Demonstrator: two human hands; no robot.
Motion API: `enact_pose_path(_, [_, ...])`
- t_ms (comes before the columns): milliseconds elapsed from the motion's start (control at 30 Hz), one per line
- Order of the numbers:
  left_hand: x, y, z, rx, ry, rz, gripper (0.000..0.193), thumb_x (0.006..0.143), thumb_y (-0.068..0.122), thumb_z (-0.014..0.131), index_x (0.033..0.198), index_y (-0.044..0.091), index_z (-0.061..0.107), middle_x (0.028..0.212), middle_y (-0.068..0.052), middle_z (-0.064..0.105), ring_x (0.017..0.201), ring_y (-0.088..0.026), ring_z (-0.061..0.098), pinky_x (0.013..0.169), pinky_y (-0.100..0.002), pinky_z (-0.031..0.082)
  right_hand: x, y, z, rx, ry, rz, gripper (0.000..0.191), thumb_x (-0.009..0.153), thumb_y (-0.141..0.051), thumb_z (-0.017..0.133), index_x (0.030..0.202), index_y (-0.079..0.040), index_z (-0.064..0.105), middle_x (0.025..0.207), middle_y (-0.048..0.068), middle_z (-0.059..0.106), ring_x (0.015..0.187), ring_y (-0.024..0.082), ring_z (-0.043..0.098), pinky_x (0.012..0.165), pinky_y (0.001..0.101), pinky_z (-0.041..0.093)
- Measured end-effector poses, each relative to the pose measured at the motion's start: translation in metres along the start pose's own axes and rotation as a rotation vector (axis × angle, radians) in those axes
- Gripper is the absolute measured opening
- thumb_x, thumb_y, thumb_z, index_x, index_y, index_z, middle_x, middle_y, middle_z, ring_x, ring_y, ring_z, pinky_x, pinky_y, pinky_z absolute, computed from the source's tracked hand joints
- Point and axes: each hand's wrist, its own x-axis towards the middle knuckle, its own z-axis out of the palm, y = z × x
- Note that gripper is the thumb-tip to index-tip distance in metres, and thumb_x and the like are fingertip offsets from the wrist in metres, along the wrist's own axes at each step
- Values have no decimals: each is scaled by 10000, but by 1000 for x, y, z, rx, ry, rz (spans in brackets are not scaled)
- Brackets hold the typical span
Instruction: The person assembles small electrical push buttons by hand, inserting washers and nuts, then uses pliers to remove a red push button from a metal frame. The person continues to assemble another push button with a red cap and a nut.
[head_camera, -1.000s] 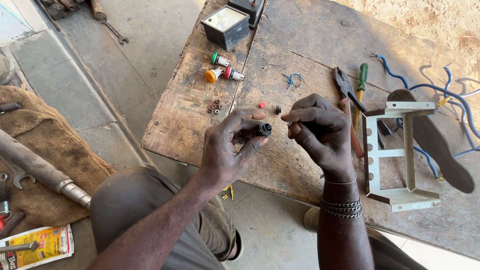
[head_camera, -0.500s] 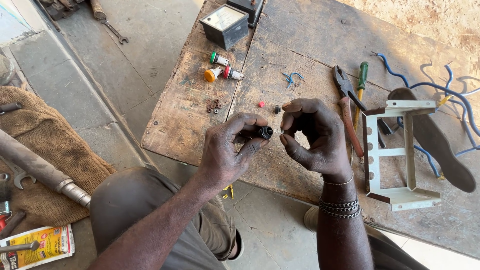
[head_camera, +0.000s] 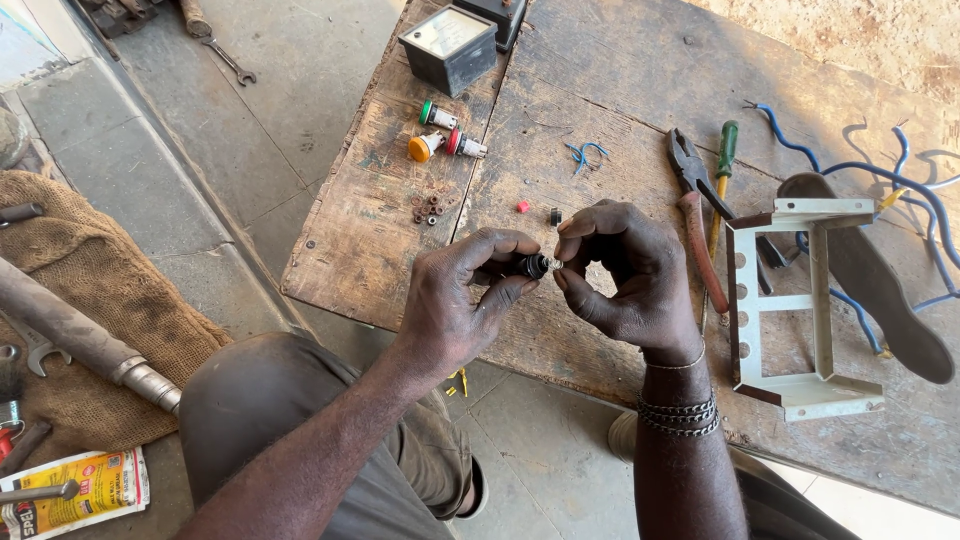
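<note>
My left hand (head_camera: 460, 295) pinches a small black cylindrical part (head_camera: 535, 266) between thumb and fingers, above the near edge of a worn wooden table (head_camera: 340, 240). My right hand (head_camera: 625, 275) meets it from the right, fingertips closed on a tiny metal piece at the part's end. On the boards just behind the hands lie a small red cap (head_camera: 521, 206) and a small black cap (head_camera: 555, 215). A little heap of brown washers and nuts (head_camera: 430, 206) sits to the left of them.
Three indicator lamps, green, orange and red (head_camera: 440, 135), lie near a square panel meter (head_camera: 448, 45). Pliers (head_camera: 695, 215), a green screwdriver (head_camera: 722, 165), a white metal bracket (head_camera: 795, 300) and blue wires (head_camera: 850, 165) are on the right. Sacking, a pipe and wrenches lie on the floor at left.
My right hand has closed in again on the black part, its fingertips now touching the part's end. My left hand has stayed nearly still.
</note>
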Motion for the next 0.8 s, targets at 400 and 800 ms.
enact_pose_path(400, [-2, -6, 1, 2, -9, -8, 320, 884, 24, 805, 1179, 64, 687, 1064, -71, 783, 988, -155, 795, 832, -284, 676, 3, -1, 2, -91, -24, -29, 349, 879, 58, 801, 1189, 18, 646, 1130, 87, 705, 1038, 138, 729, 891, 285, 648])
enact_pose_path(800, [-1, -12, 3, -272, -22, -242, 328, 909, -7, 760, 1216, 35, 655, 1060, -71, 772, 1018, -109, 750, 909, -251, 642, 13, -9, 2, -340, -27, -218, 187, 825, -4, 855, 974, -33, 746, 1043, 78, 694, 1006, 150, 705, 866, 275, 594])
